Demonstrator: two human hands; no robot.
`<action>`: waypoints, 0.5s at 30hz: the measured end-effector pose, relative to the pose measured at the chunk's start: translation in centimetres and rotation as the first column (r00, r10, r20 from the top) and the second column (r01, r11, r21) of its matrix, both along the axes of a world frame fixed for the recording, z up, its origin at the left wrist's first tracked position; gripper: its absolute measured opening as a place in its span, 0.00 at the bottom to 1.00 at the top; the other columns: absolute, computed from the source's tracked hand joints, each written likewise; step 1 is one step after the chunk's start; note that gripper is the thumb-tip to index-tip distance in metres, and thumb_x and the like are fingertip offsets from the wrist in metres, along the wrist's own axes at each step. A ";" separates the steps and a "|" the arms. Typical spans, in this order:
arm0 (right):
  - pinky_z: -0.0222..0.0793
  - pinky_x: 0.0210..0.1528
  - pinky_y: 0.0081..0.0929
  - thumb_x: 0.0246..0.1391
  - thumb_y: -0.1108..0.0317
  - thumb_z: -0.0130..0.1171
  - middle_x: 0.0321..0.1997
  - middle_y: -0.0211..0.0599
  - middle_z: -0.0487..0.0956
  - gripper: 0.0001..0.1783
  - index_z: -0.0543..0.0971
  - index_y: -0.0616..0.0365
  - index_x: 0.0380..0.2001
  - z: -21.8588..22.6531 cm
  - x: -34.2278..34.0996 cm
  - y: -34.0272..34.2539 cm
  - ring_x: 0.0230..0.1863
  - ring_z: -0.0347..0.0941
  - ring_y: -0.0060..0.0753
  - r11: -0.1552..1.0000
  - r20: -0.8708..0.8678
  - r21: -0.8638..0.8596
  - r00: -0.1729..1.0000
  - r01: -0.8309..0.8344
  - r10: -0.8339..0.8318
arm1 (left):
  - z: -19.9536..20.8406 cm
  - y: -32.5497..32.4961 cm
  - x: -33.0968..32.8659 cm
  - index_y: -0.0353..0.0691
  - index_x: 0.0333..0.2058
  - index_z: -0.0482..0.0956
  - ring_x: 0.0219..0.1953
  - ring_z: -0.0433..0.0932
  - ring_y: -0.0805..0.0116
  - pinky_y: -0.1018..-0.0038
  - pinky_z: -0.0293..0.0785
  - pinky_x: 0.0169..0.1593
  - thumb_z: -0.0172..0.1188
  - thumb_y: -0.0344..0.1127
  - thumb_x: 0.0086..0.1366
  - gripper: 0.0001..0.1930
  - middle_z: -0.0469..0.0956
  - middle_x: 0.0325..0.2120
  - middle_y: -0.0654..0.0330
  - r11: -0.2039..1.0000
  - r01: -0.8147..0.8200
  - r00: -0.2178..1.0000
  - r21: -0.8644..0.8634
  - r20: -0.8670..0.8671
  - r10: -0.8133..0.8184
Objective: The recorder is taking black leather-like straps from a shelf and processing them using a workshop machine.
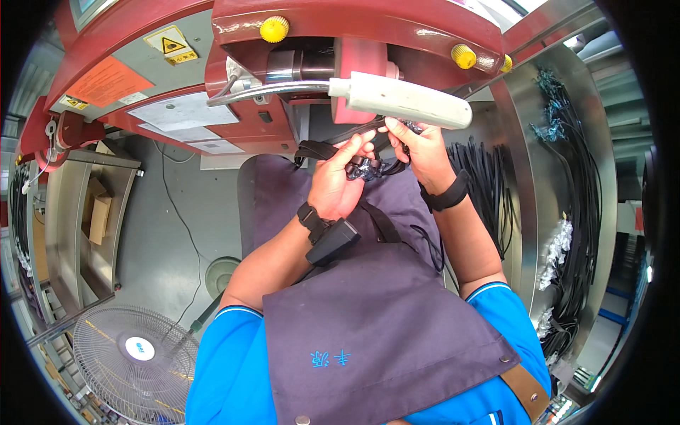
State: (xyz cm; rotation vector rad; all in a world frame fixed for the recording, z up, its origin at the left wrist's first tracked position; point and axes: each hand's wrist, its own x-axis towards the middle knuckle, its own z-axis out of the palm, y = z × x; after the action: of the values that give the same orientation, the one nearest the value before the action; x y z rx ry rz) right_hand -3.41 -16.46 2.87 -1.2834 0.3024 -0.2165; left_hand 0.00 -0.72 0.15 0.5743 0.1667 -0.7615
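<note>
My left hand (337,178) is closed on a black strap (322,149), and a shiny dark bundle (363,168), seemingly wrapped in clear plastic, lies against its fingers. My right hand (423,154) pinches the same strap between thumb and forefinger a little further right. The strap runs between both hands just below a pink wheel (360,71) on a red machine (191,42). A pale lamp head (404,100) on a bendable metal arm (269,89) hangs right above my fingers. Part of the strap is hidden behind my hands and the lamp.
Many black straps (482,184) hang at my right, and more lie in a metal trough (528,234), some ends wrapped in plastic. A fan (134,361) stands at lower left, near a metal shelf (67,219) with a cardboard box (99,212). A dark apron (354,304) covers my lap.
</note>
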 end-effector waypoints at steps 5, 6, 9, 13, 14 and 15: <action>0.51 0.13 0.11 0.56 0.71 0.58 0.20 0.28 0.73 0.07 0.78 0.64 0.34 0.0 0.2 0.4 0.14 0.61 0.10 1.000 -0.043 -0.006 0.999 -0.017 0.016 | -0.3 0.4 0.0 0.29 0.44 0.76 0.35 0.73 0.71 0.73 0.70 0.44 0.54 0.37 0.66 0.16 0.76 0.30 0.60 1.000 -0.010 0.999 0.008 -0.033 0.010; 0.50 0.13 0.11 0.56 0.70 0.58 0.19 0.27 0.72 0.07 0.79 0.64 0.33 -0.1 0.3 0.4 0.14 0.60 0.10 1.000 -0.033 -0.011 0.999 -0.023 0.023 | -0.3 0.4 0.0 0.29 0.44 0.76 0.35 0.73 0.71 0.73 0.70 0.44 0.55 0.36 0.65 0.15 0.76 0.30 0.60 1.000 -0.014 0.999 -0.002 -0.034 0.014; 0.48 0.13 0.11 0.56 0.70 0.58 0.17 0.25 0.70 0.08 0.79 0.65 0.31 0.1 0.5 0.6 0.13 0.59 0.10 0.999 -0.066 -0.034 0.998 -0.021 0.018 | 0.1 0.4 0.1 0.31 0.40 0.79 0.33 0.74 0.73 0.73 0.73 0.38 0.57 0.33 0.64 0.11 0.78 0.31 0.60 0.998 -0.057 0.995 0.000 -0.077 0.056; 0.49 0.13 0.12 0.55 0.70 0.59 0.16 0.25 0.70 0.07 0.79 0.64 0.30 0.1 0.7 0.7 0.12 0.58 0.10 0.999 -0.080 -0.045 0.997 0.006 -0.009 | -0.1 0.4 0.3 0.31 0.40 0.79 0.33 0.74 0.73 0.73 0.73 0.38 0.57 0.34 0.64 0.11 0.78 0.30 0.60 0.999 -0.052 0.995 -0.007 -0.089 0.051; 0.50 0.13 0.12 0.55 0.71 0.58 0.17 0.26 0.71 0.07 0.79 0.64 0.30 0.0 0.7 0.6 0.12 0.59 0.11 0.999 -0.077 -0.035 0.997 0.014 -0.017 | 0.0 0.4 0.3 0.29 0.42 0.77 0.34 0.73 0.72 0.73 0.72 0.41 0.56 0.34 0.64 0.13 0.77 0.30 0.60 0.999 -0.040 0.996 -0.007 -0.081 0.039; 0.51 0.13 0.12 0.55 0.71 0.58 0.18 0.28 0.73 0.06 0.79 0.64 0.31 0.0 0.7 0.6 0.12 0.59 0.11 0.999 -0.073 -0.026 0.997 0.023 -0.025 | 0.1 0.4 0.3 0.28 0.44 0.76 0.35 0.73 0.71 0.73 0.71 0.44 0.56 0.35 0.65 0.15 0.76 0.30 0.59 1.000 -0.027 0.997 -0.007 -0.072 0.027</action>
State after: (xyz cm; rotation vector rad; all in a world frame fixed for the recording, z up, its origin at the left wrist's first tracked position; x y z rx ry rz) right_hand -2.69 -15.87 2.86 -1.3155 0.3793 -0.1944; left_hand 0.26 -0.33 0.22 0.5365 0.2379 -0.7570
